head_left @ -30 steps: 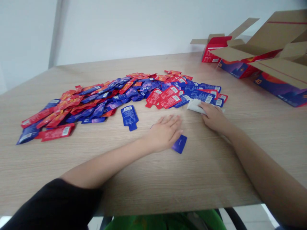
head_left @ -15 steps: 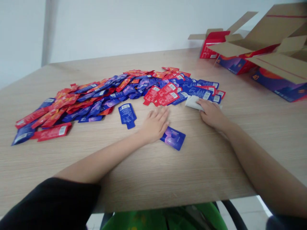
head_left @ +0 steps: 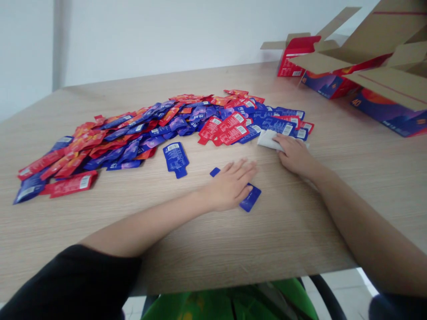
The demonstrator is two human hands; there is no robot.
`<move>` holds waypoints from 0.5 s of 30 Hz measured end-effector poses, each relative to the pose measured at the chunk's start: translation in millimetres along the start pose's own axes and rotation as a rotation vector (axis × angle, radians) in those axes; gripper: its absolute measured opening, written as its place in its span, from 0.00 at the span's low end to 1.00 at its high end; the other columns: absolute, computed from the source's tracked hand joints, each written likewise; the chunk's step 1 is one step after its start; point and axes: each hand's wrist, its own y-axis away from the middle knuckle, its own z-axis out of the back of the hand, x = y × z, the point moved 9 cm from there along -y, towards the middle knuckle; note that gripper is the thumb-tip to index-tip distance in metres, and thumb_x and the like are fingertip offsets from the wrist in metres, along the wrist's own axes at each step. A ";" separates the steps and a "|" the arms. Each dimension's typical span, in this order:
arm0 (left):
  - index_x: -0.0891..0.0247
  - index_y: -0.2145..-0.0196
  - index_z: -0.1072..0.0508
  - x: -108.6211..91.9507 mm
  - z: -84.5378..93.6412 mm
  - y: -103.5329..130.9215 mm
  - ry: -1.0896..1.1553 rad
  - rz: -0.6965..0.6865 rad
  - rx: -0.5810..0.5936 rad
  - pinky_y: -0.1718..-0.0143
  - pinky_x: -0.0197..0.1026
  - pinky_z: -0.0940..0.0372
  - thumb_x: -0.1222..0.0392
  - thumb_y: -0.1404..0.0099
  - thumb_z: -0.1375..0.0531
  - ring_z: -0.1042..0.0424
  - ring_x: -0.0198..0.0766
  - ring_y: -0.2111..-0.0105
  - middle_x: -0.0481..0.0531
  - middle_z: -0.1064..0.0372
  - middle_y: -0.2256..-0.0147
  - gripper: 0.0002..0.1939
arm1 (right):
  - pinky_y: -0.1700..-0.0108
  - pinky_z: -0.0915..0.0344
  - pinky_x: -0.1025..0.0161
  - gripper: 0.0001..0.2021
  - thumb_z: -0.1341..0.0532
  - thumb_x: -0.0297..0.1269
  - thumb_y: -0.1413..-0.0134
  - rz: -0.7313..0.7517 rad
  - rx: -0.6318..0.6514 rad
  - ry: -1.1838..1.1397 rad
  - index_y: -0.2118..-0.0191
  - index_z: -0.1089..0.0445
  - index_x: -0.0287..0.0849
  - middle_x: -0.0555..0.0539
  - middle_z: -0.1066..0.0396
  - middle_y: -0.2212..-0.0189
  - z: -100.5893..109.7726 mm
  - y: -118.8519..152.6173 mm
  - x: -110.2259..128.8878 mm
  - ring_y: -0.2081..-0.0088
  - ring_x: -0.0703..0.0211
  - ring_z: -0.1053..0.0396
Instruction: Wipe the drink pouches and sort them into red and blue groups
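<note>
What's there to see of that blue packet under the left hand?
The blue packet looks like thin, smooth plastic. It lies flat on the table, its rounded-cornered wide end, with tiny unreadable pale print, showing right; a narrow blue tip shows left. The left hand covers its middle, apparently touching it.

Your table [head_left: 240, 253] showed matt wood grain. The sachets [head_left: 140, 129] before you looked like smooth, slightly glossy plastic film; the white wad [head_left: 266, 139] under your right hand [head_left: 296, 155] was matt, whether paper or cloth unclear. Your cartons [head_left: 388, 114] were card, printed outside, matt inside; your sleeve [head_left: 76, 284], dull cloth.
</note>
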 end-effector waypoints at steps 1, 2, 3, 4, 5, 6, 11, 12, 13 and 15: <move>0.66 0.33 0.47 -1.7 -9.1 0.7 -0.009 0.001 0.032 0.34 0.59 0.55 0.53 0.25 0.58 0.58 0.50 0.31 0.56 0.55 0.31 0.27 | 0.39 0.44 0.39 0.25 0.49 0.33 0.43 0.004 -0.003 -0.004 0.40 0.37 0.37 0.35 0.39 0.37 -0.2 -0.1 -0.3 0.37 0.41 0.41; 0.65 0.32 0.48 -1.4 -15.6 1.0 -0.023 0.021 0.060 0.34 0.61 0.56 0.53 0.25 0.58 0.58 0.52 0.31 0.56 0.56 0.31 0.27 | 0.39 0.44 0.39 0.25 0.49 0.33 0.43 0.009 -0.005 -0.009 0.40 0.37 0.38 0.35 0.39 0.37 -0.5 -0.2 -0.5 0.37 0.41 0.41; 0.65 0.32 0.49 -0.7 -18.7 0.7 -0.037 0.048 0.085 0.34 0.62 0.56 0.52 0.25 0.58 0.59 0.53 0.31 0.56 0.56 0.30 0.28 | 0.39 0.44 0.39 0.25 0.49 0.33 0.43 0.014 -0.007 -0.013 0.40 0.37 0.39 0.36 0.39 0.37 -0.9 -0.2 -0.8 0.37 0.41 0.41; 0.65 0.32 0.49 -1.0 -18.5 -0.1 -0.046 0.069 0.109 0.35 0.63 0.57 0.51 0.25 0.58 0.59 0.54 0.31 0.56 0.57 0.30 0.28 | 0.39 0.44 0.39 0.25 0.49 0.33 0.43 0.015 -0.009 -0.015 0.40 0.37 0.39 0.36 0.39 0.37 -1.2 -0.2 -1.4 0.37 0.41 0.41; 0.66 0.32 0.50 -2.7 -15.0 -1.6 -0.050 0.080 0.125 0.34 0.63 0.57 0.51 0.24 0.59 0.58 0.54 0.31 0.56 0.58 0.30 0.29 | 0.39 0.44 0.39 0.25 0.49 0.34 0.43 0.013 -0.010 -0.015 0.40 0.37 0.39 0.36 0.39 0.37 -1.4 -0.2 -2.1 0.37 0.41 0.41; 0.67 0.32 0.50 -4.8 -8.4 -3.6 -0.050 0.091 0.124 0.34 0.62 0.57 0.50 0.24 0.59 0.58 0.54 0.31 0.56 0.58 0.30 0.29 | 0.39 0.44 0.38 0.25 0.49 0.34 0.43 0.010 -0.011 -0.013 0.40 0.37 0.39 0.36 0.39 0.37 -1.5 -0.2 -2.7 0.37 0.41 0.41; 0.69 0.32 0.50 -20.6 9.9 -10.5 -0.087 0.071 0.003 0.33 0.55 0.56 0.50 0.24 0.60 0.58 0.51 0.31 0.56 0.58 0.30 0.30 | 0.38 0.45 0.38 0.25 0.50 0.34 0.43 0.004 -0.003 -0.022 0.40 0.37 0.37 0.34 0.39 0.37 -1.4 -0.3 -2.3 0.37 0.41 0.42; 0.69 0.32 0.49 -24.1 2.0 -10.6 -0.105 0.047 0.024 0.34 0.57 0.56 0.50 0.25 0.58 0.57 0.53 0.31 0.57 0.56 0.31 0.30 | 0.38 0.45 0.38 0.25 0.49 0.34 0.43 0.003 0.000 -0.025 0.40 0.37 0.37 0.34 0.40 0.37 -1.4 -0.5 -2.0 0.37 0.41 0.42; 0.69 0.32 0.48 -26.2 -7.2 -10.3 -0.120 0.034 0.058 0.34 0.58 0.56 0.50 0.25 0.56 0.56 0.55 0.32 0.57 0.55 0.31 0.30 | 0.39 0.45 0.38 0.25 0.49 0.34 0.43 0.005 0.002 -0.028 0.40 0.38 0.37 0.34 0.40 0.37 -1.4 -0.6 -1.6 0.37 0.41 0.42; 0.71 0.33 0.47 -28.0 -20.3 -9.6 -0.138 0.039 0.131 0.35 0.60 0.54 0.49 0.26 0.55 0.54 0.58 0.32 0.59 0.55 0.31 0.31 | 0.39 0.45 0.38 0.25 0.49 0.33 0.43 0.010 0.002 -0.030 0.40 0.38 0.38 0.35 0.40 0.37 -1.2 -0.8 -1.1 0.37 0.41 0.42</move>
